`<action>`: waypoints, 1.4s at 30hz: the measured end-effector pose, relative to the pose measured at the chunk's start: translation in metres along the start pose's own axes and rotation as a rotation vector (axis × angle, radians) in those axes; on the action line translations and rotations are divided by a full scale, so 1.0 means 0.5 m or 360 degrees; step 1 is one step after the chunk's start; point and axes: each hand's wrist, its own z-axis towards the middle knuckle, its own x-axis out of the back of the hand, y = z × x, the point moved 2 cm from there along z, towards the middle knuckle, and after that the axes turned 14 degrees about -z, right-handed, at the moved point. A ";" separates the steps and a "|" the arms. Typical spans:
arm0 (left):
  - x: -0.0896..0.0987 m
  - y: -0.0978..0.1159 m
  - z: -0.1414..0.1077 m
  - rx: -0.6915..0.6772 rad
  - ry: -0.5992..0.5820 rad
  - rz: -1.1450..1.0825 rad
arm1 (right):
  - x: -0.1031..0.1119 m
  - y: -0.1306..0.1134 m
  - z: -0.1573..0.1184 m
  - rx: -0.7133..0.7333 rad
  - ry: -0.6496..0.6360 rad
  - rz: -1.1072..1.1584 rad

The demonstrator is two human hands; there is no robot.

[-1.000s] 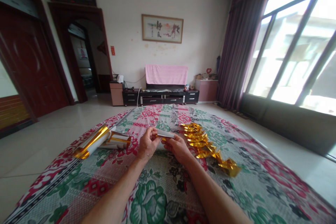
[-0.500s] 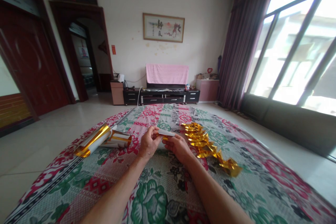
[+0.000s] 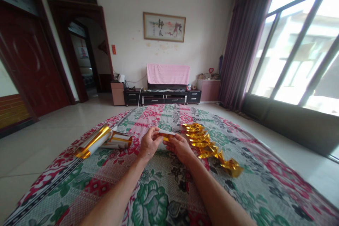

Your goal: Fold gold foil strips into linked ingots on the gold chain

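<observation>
gold paper [image 3: 166, 136] in both hands [image 3: 149, 144] [image 3: 181, 147], gold pieces [image 3: 201, 143] beside, closed drawers [image 3: 193, 97] beyond

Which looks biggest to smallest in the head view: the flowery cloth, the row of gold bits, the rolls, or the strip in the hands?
1. Flowery cloth
2. Row of gold bits and rolls: too alike to rank
3. Strip, partly hidden by fingers

Two hands [image 3: 149, 143] [image 3: 181, 147], two gold-and-white rolls [image 3: 95, 140] [image 3: 120, 141], one folded strip [image 3: 166, 135]

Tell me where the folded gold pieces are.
In the head view, the folded gold pieces lie on the patterned cloth, right of the right hand.
</observation>
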 end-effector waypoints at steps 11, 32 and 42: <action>-0.011 0.011 -0.005 0.0290 0.0088 -0.0324 | -0.003 0.011 0.008 -0.0005 0.0095 -0.0012; 0.002 0.010 -0.002 -0.0016 -0.0196 0.0121 | -0.011 0.004 0.008 0.0101 0.0193 -0.0061; 0.002 0.020 0.000 -0.0369 -0.0102 0.0289 | -0.018 0.008 0.006 0.0227 0.0309 0.0087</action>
